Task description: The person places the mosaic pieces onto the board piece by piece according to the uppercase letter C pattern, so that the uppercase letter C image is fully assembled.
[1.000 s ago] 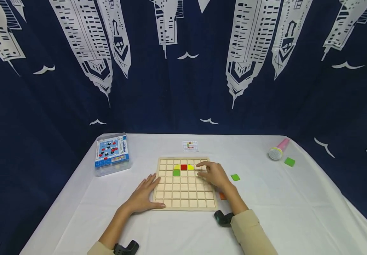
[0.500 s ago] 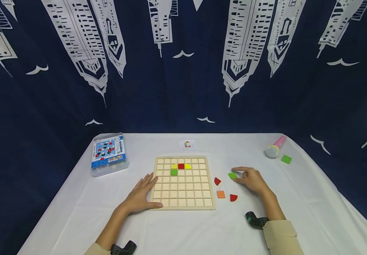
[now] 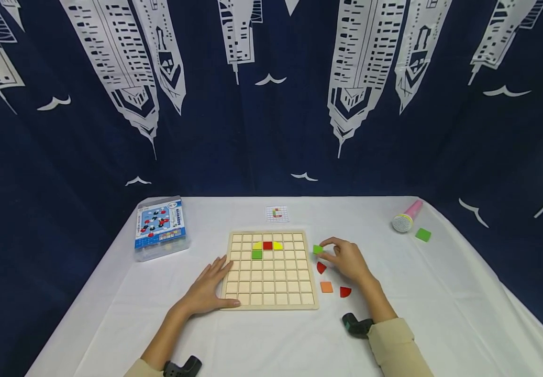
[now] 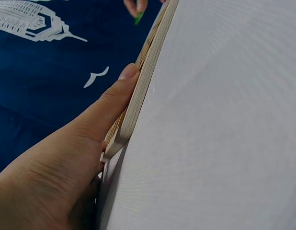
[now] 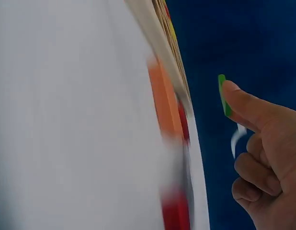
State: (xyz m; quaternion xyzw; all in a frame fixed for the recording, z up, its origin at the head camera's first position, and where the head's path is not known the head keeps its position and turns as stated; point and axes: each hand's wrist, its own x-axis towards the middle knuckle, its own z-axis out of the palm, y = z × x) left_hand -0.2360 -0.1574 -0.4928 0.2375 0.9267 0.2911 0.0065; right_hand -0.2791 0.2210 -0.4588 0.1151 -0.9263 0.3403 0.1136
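Observation:
My right hand [image 3: 350, 261] pinches a green square tile [image 3: 317, 250] between thumb and forefinger, just off the right edge of a wooden grid board [image 3: 276, 277]. In the right wrist view the tile [image 5: 224, 98] is seen edge-on, above the table. My left hand [image 3: 209, 291] rests on the board's left edge, fingers extended and thumb at the near left corner. In the left wrist view the thumb [image 4: 112, 98] lies on the board's rim. On the board sit a red square [image 3: 268, 245], two yellow pieces [image 3: 278, 245] flanking it, and a green square [image 3: 257, 254].
Right of the board lie two red quarter-round pieces [image 3: 345, 291] and an orange square [image 3: 326, 287]. A small pattern card [image 3: 277, 213] lies behind the board. A clear-bottomed box [image 3: 162, 228] stands back left; a pink microphone [image 3: 407, 217] and another green square [image 3: 423, 234] lie back right.
My right hand went from above the board out to the green tile on the table, took hold of it, and has brought it left towards the board. My left hand stays on the board.

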